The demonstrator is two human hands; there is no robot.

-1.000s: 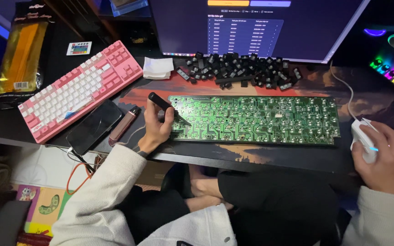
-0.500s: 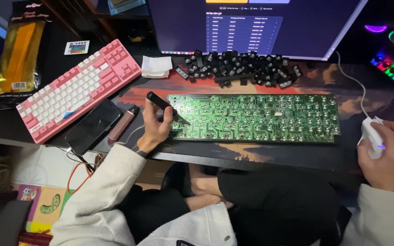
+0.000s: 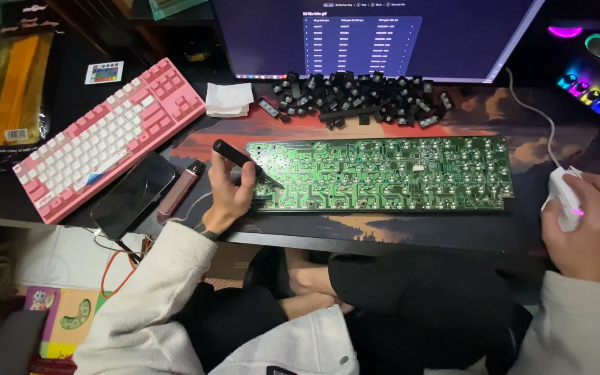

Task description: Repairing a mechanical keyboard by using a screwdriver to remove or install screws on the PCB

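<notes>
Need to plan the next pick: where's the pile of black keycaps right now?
In the head view, the black keycaps lie heaped at the back of the desk, just below the monitor and behind the green circuit board, right of the folded white tissue.

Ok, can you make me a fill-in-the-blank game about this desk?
1. The left hand holds a black pen-shaped tool over a bare ____ circuit board.
2. The right hand rests on a white ____.
3. The keyboard left of the board has white keys and a ____ case.
4. The pile of loose black keycaps lies in front of the ____.

Missing words: green; mouse; pink; monitor
</notes>
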